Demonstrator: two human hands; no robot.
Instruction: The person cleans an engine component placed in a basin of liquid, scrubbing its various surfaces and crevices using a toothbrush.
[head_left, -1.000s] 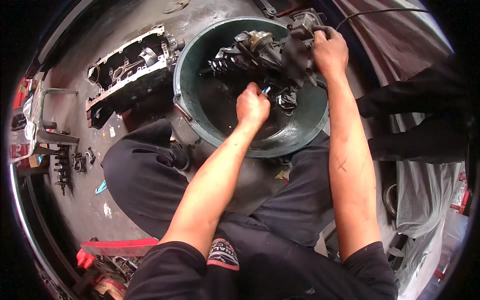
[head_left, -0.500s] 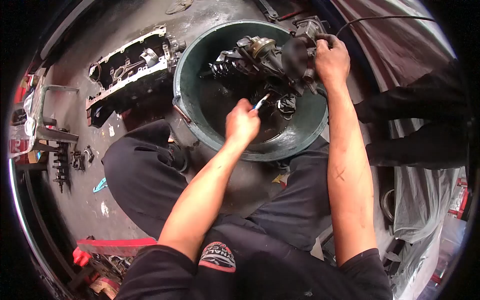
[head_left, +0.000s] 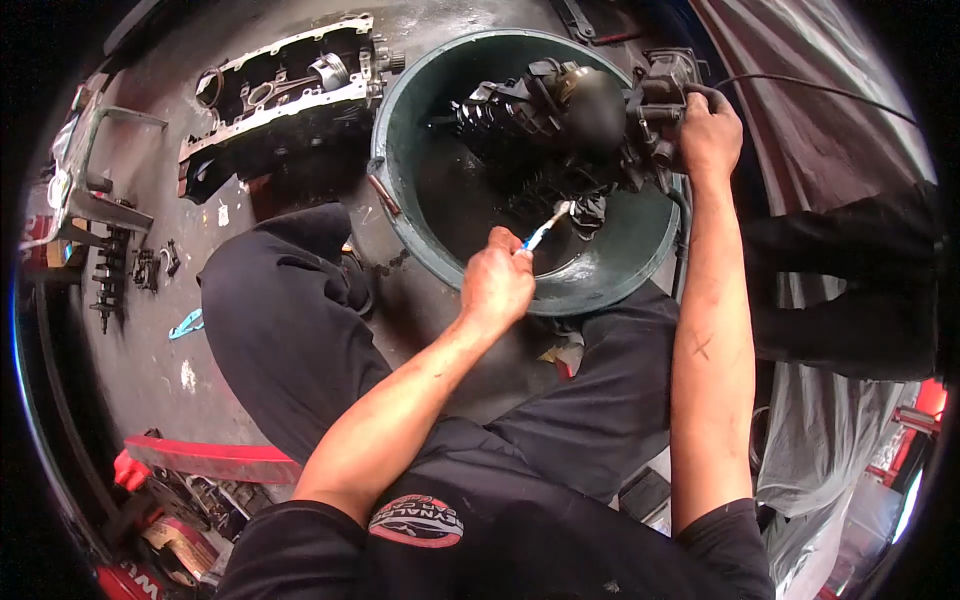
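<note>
Brush [head_left: 543,230], slim, pinched in left hand [head_left: 500,283] above tub [head_left: 590,300]. Part [head_left: 655,115], metal, gripped at one end by right hand [head_left: 711,137], over tub's right rim; a slack grip could let it drop.

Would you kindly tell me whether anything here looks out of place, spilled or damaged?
A small turquoise object lies loose on the stained grey floor beside the person's left leg, seemingly stray; a white smear nearby may be a spill. Shadow inside the large round dark-green tub could hide damage.
</note>
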